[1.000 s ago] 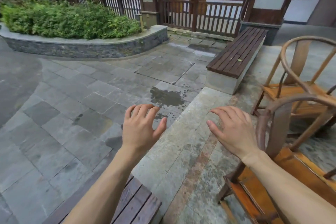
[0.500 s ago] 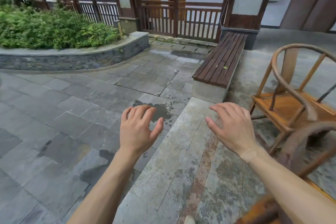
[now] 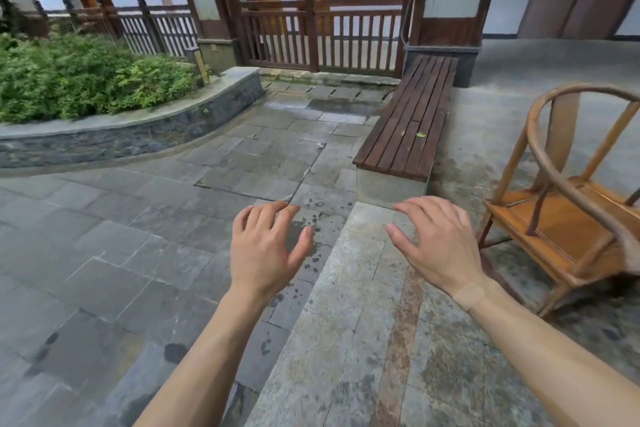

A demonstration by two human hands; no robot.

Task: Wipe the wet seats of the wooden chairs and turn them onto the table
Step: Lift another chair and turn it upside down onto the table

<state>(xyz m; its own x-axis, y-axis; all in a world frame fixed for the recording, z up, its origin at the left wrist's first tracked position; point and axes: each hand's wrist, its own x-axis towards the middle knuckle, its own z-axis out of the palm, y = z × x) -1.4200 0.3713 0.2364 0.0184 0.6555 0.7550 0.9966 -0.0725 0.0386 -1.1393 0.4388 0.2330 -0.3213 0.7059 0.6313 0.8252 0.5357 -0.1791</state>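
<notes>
paving [image 3: 145, 246] wet across the whole near and left ground, with dark damp patches; risk judged: a slip while carrying a chair, more so at the raised stone step [image 3: 349, 305] running down the middle, whose edge could catch a foot. bench [image 3: 408, 125] lies far, right of centre, along the walking line; a swung chair leg could strike it. chair [image 3: 568, 218] stands upright on the right, near the frame edge, partly cut off, seat bare and not yet turned up; no table and no cloth in view, so wiping cannot start from here. its curved rail looks damp, so a grip may slide when it is lifted. left hand [image 3: 263, 253] and right hand [image 3: 440, 246] are both held out in front, fingers loosely spread, holding nothing, well apart from the chair. right wrist carries a plaster [image 3: 469, 295].
</notes>
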